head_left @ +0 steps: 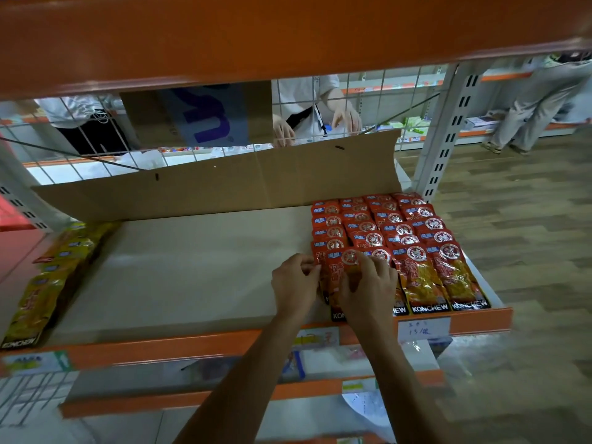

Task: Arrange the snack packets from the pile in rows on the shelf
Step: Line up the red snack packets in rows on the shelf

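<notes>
The shelf [192, 267] is a pale board lined with cardboard, with an orange front rail [224, 344] along its near edge. A cardboard flap [224, 184] stands up along the back of the shelf. At the right end of the shelf, red snack packets [397, 229] lie flat in four overlapping rows that run from the back flap to the front rail. At the left end of the shelf lies a column of yellow packets [48, 283]. The middle of the shelf is bare cardboard.

Both hands are at the front left corner of the red rows, on one red packet [336, 270] that lies over the row beneath it. The left hand [294, 283] pinches the packet's left edge with curled fingertips. The right hand [368, 290] lies over the packet with fingers and thumb curled round it.

A handwritten price label [423, 328] is fixed to the front rail below the red rows. Above the shelf runs a broad orange beam [256, 36]. Behind the shelf a wire grid [384, 91] shows a person in a white top [307, 91] with both hands lowered. A slotted grey post [445, 129] rises at the shelf's right back corner. To the right of the shelf is a wood-pattern floor [528, 219], where another person [538, 97] stands by a far rack. Below the shelf sits a lower shelf [224, 395], blurred.
</notes>
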`<state>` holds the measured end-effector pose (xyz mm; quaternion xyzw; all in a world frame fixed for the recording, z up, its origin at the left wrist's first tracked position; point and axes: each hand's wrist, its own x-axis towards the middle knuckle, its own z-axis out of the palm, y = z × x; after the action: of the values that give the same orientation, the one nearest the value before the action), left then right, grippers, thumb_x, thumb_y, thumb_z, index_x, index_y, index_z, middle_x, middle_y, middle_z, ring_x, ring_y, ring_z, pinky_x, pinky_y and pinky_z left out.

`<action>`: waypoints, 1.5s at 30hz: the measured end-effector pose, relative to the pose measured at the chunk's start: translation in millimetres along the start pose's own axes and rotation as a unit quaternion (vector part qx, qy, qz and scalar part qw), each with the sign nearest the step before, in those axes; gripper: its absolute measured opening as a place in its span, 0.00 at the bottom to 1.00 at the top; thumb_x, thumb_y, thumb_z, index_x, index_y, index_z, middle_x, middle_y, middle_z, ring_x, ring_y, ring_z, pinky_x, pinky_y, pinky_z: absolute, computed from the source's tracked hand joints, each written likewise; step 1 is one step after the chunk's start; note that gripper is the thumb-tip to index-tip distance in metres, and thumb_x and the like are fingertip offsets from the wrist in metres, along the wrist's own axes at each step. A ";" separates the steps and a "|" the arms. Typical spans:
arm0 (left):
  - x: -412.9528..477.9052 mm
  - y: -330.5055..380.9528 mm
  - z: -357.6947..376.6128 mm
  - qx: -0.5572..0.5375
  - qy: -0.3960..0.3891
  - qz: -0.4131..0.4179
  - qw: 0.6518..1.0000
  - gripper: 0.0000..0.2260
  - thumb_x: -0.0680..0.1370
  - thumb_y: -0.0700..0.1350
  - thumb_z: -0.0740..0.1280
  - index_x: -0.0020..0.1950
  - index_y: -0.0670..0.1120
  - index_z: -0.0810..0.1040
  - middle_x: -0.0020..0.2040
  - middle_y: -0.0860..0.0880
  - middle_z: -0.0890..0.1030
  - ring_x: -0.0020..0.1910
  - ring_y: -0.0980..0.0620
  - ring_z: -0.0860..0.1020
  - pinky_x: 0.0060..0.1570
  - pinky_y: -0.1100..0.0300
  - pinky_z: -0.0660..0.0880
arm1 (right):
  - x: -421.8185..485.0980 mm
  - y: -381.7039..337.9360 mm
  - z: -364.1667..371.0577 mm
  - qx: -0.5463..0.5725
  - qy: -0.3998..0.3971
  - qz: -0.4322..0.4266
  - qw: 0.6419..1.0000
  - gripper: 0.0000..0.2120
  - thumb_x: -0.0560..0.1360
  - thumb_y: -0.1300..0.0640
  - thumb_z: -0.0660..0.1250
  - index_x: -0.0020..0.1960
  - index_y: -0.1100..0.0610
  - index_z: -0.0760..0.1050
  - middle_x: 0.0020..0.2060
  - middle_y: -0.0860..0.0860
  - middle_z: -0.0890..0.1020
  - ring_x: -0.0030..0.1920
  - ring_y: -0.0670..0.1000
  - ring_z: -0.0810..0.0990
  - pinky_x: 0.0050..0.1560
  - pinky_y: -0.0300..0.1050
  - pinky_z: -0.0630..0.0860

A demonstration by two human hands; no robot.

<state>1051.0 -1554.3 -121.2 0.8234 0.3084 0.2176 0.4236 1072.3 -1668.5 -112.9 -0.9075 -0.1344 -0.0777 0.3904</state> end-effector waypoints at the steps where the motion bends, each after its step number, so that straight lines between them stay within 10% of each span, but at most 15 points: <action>1: -0.4 -0.4 -0.2 -0.002 -0.002 0.004 1.000 0.08 0.76 0.46 0.70 0.54 0.45 0.82 0.48 0.49 0.84 0.44 0.55 0.82 0.49 0.57 0.80 | -0.2 0.2 0.3 -0.008 -0.005 -0.007 1.000 0.23 0.75 0.57 0.67 0.69 0.57 0.70 0.63 0.56 0.73 0.63 0.55 0.66 0.62 0.47 0.65; 28: -4.0 -2.8 -8.4 0.052 -0.007 0.050 0.997 0.07 0.78 0.47 0.67 0.53 0.47 0.81 0.50 0.51 0.84 0.43 0.62 0.76 0.42 0.74 0.68 | 0.3 -6.3 5.0 -0.024 0.036 -0.024 0.999 0.16 0.74 0.55 0.70 0.60 0.58 0.76 0.59 0.57 0.75 0.60 0.57 0.68 0.58 0.46 0.66; 45: 4.6 -94.1 -180.6 0.165 0.087 0.041 0.982 0.13 0.79 0.47 0.63 0.62 0.47 0.78 0.57 0.48 0.80 0.56 0.48 0.76 0.53 0.57 0.72 | -62.4 -156.1 116.1 0.033 -0.108 -0.192 0.975 0.17 0.72 0.64 0.68 0.61 0.61 0.77 0.59 0.57 0.79 0.62 0.59 0.72 0.59 0.47 0.70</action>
<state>912.0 -1407.0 -100.4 0.8719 0.3419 0.2514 0.2443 969.6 -1492.4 -100.2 -0.8544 -0.3498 -0.0477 0.3813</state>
